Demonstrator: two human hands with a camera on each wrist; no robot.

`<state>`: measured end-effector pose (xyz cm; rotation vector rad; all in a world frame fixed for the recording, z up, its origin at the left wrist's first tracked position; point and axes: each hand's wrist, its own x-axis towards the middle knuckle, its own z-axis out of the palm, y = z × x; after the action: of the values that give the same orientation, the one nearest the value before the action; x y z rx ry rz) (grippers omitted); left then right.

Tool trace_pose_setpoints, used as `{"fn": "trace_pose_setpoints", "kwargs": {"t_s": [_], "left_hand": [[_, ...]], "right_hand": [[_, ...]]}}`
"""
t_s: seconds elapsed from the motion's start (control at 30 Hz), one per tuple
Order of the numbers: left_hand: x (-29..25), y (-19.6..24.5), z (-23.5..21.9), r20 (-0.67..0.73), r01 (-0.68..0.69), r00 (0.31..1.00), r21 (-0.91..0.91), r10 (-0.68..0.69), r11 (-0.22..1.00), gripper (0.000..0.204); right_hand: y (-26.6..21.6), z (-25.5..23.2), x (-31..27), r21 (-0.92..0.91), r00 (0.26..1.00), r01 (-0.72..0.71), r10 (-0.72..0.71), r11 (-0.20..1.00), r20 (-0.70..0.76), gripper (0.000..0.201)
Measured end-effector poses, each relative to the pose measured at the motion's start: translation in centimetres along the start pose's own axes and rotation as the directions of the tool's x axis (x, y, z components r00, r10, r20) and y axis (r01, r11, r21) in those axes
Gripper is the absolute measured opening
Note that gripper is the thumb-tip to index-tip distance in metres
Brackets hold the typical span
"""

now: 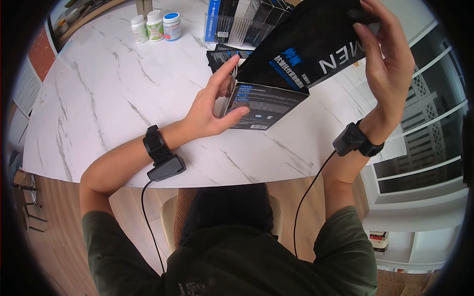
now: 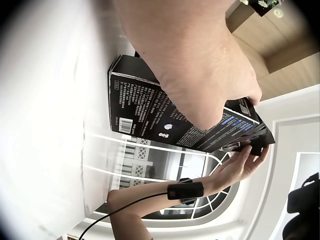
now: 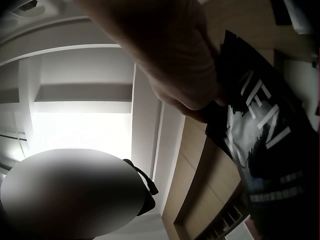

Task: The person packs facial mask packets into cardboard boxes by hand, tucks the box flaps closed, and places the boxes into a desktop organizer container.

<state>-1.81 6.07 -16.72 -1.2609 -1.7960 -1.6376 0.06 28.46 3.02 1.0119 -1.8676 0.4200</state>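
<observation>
A black cardboard box (image 1: pixel 269 111) with small white print and a barcode stands on the white marbled table. My left hand (image 1: pixel 207 111) grips it at its left side, the thumb across the printed face and the fingers spread toward the far side. A large glossy black sachet (image 1: pixel 316 42) with blue and white lettering, "MEN" among it, rises slanting from the box's top. My right hand (image 1: pixel 390 64) pinches the sachet's upper right end, as the right wrist view also shows. Its lower end meets the box opening. More flat black packets (image 1: pixel 220 58) lie behind the box.
Three small bottles (image 1: pixel 155 27) stand at the back left. A clear holder (image 1: pixel 242 30) with a blue-spined item (image 1: pixel 212 22) and dark boxes is behind the sachet. Cables run from both wrist cameras. The table's curved front edge (image 1: pixel 222 186) lies close to the person's lap.
</observation>
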Motion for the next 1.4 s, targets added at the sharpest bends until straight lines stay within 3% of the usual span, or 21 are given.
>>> {"fn": "trace_pose_setpoints", "kwargs": {"t_s": [0.03, 0.07, 0.13, 0.27, 0.33, 0.37, 0.4, 0.43, 0.57, 0.63, 0.77, 0.83, 0.87, 0.97, 1.03, 1.17, 1.27, 1.33, 1.37, 1.4], "left_hand": [[0.0, -0.1, 0.0, 0.002, 0.009, 1.000, -0.003, -0.009, 1.000, 0.083], [0.0, -0.1, 0.0, 0.002, 0.009, 1.000, -0.003, -0.009, 1.000, 0.083], [0.2, 0.0, 0.2, -0.023, -0.008, 1.000, -0.044, 0.007, 0.999, 0.084], [0.2, 0.0, 0.4, -0.040, -0.003, 0.999, -0.060, 0.001, 0.998, 0.084], [0.0, -0.4, 0.3, -0.037, -0.018, 0.999, -0.006, 0.018, 1.000, 0.083], [-0.1, -0.4, 0.2, -0.037, -0.018, 0.999, -0.007, 0.018, 1.000, 0.083], [-0.2, -0.4, 0.1, -0.022, 0.013, 1.000, -0.014, -0.014, 1.000, 0.082], [-0.2, -0.3, 0.1, -0.006, 0.046, 0.999, -0.020, -0.046, 0.999, 0.081], [-0.1, -0.6, 0.3, -0.029, -0.015, 0.999, -0.066, 0.013, 0.998, 0.080], [-0.1, -0.7, 0.3, -0.047, -0.027, 0.999, -0.047, 0.025, 0.999, 0.080], [-0.4, -0.6, 0.2, -0.016, 0.009, 1.000, -0.060, -0.010, 0.998, 0.078], [-0.4, -0.8, 0.3, -0.053, -0.050, 0.997, 0.012, 0.051, 0.999, 0.076], [-0.3, -0.8, 0.3, -0.052, -0.050, 0.997, 0.011, 0.051, 0.999, 0.076], [-0.1, -0.4, 0.3, -0.071, -0.073, 0.995, 0.031, 0.075, 0.997, 0.073], [0.1, -0.1, 0.3, -0.051, -0.104, 0.993, 0.022, 0.105, 0.994, 0.071], [0.2, 0.1, 0.4, -0.062, -0.101, 0.993, 0.010, 0.101, 0.995, 0.068], [0.1, -0.1, 0.3, -0.051, -0.112, 0.992, 0.021, 0.113, 0.994, 0.068], [0.2, -0.2, 0.5, -0.062, -0.129, 0.990, 0.004, 0.129, 0.992, 0.068], [0.2, -0.2, 0.5, -0.062, -0.129, 0.990, 0.004, 0.129, 0.992, 0.068], [0.2, -0.2, 0.5, -0.062, -0.127, 0.990, 0.003, 0.127, 0.992, 0.068]], "right_hand": [[-0.5, 0.5, 0.0, 0.020, 0.997, -0.015, 0.017, 1.000, -0.080, 0.041], [-1.1, 0.5, 0.2, 0.020, 0.997, -0.015, 0.017, 1.000, -0.080, 0.041], [-2.2, 0.1, 0.8, 0.101, 0.984, -0.177, 0.178, 0.979, -0.005, 0.039], [2.2, 1.3, -0.7, 0.218, 0.977, -0.157, 0.184, 0.963, -0.108, 0.034], [5.6, 3.0, -1.6, 0.470, 0.930, -0.043, 0.207, 0.882, -0.304, 0.033], [3.5, 2.5, -0.7, 0.469, 0.930, -0.043, 0.207, 0.882, -0.303, 0.033], [0.8, 1.4, 0.0, 0.200, 0.974, -0.029, 0.073, 0.979, -0.215, 0.033], [-1.0, 0.8, 0.6, -0.081, 0.996, 0.025, -0.032, 0.996, -0.088, 0.033], [-0.8, 1.0, 0.5, -0.044, 0.995, 0.035, -0.039, 0.998, -0.092, 0.035], [0.3, 0.9, 0.4, -0.028, 0.983, 0.128, -0.131, 0.991, -0.128, 0.035], [-0.6, 0.2, 0.7, -0.045, 0.983, 0.130, -0.135, 0.990, -0.128, 0.034], [-2.0, -0.4, 0.8, 0.041, 0.999, 0.030, -0.031, 0.999, 0.010, 0.033], [-1.6, 0.0, 0.7, 0.041, 1.000, 0.029, -0.029, 0.999, 0.009, 0.033], [-0.7, 1.2, 0.7, -0.005, 0.988, 0.105, -0.105, 0.994, -0.112, 0.033], [-1.5, 1.7, 0.9, -0.135, 0.967, 0.146, -0.171, 0.980, -0.192, 0.033], [-1.2, 2.0, 0.8, -0.128, 0.947, 0.128, -0.160, 0.983, -0.278, 0.033], [0.3, 2.2, 0.2, -0.004, 0.976, 0.110, -0.108, 0.994, -0.190, 0.031], [2.0, 4.5, -0.2, 0.403, 0.888, 0.030, 0.160, 0.915, -0.430, 0.031], [1.8, 3.5, -0.1, 0.403, 0.888, 0.031, 0.160, 0.915, -0.430, 0.031], [1.3, 1.6, 0.2, 0.209, 0.952, 0.085, -0.017, 0.974, -0.306, 0.031]]}}
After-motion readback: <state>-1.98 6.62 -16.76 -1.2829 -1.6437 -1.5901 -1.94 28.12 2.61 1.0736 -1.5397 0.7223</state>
